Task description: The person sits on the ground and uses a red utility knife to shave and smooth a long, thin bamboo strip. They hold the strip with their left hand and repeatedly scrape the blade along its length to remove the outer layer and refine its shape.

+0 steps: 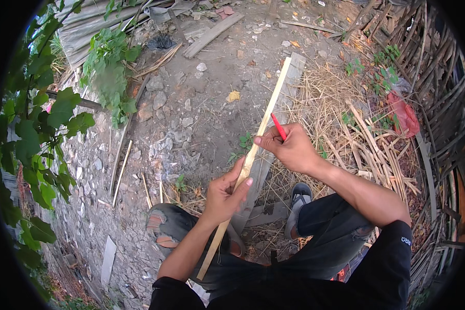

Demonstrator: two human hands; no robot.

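A long pale bamboo strip (279, 88) runs slantwise from my lap up over the ground ahead. My left hand (226, 194) is closed round its lower middle, the thumb lying across the strip. Higher up, the thumb of my right hand (292, 150) presses against the strip's right edge. Out of that closed right hand juts a slim red tool (278, 125); its other end is hidden by the fingers, so its kind does not show. Beneath the strip a grey weathered board (295, 70) lies on the ground, stretching away from my feet.
Straw-like shavings (320, 98) and split sticks (374, 150) cover the ground at right, beside a red plastic bag (403, 113) and a stick fence (434, 77). Leafy branches (62, 108) hang at left. Another plank (213, 35) lies further off among stones.
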